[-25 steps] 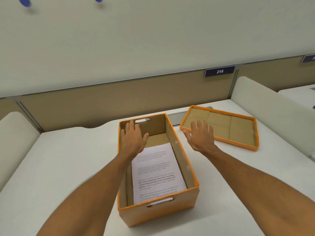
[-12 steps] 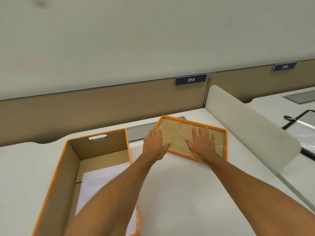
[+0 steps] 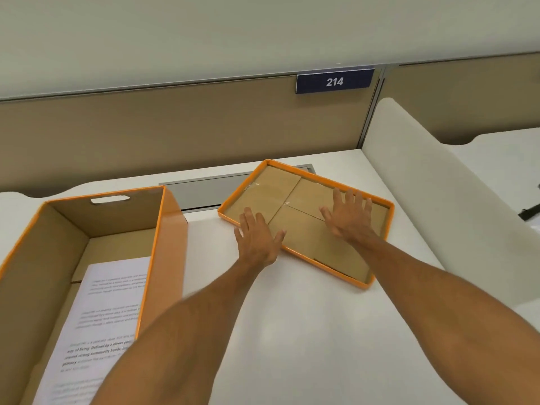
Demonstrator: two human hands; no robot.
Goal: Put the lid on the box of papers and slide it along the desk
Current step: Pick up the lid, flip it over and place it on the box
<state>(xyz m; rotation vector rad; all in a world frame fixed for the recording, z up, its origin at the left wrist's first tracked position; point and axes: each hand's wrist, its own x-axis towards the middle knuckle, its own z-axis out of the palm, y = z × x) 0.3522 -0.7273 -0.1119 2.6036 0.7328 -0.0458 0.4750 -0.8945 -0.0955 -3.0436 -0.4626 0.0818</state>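
Observation:
An open orange cardboard box [image 3: 163, 238] stands at the left of the white desk, with printed papers [image 3: 105, 314] lying inside. Its orange lid [image 3: 280, 185] rests upside down on the desk to the right, brown inside facing up. My left hand [image 3: 257, 238] hovers with spread fingers over the lid's near-left rim. My right hand [image 3: 349, 214] is spread flat over the lid's right half. Neither hand grips anything.
A grey cable flap [image 3: 198, 191] is set into the desk [image 3: 292, 331] behind box and lid. A white side divider [image 3: 432, 182] bounds the desk on the right. A tan partition with a blue 214 sign [image 3: 334, 81] runs along the back.
Both hands left the box and reached right over the lid. My view swung right, so the box sits at the left. In the last half second the hands spread wider apart.

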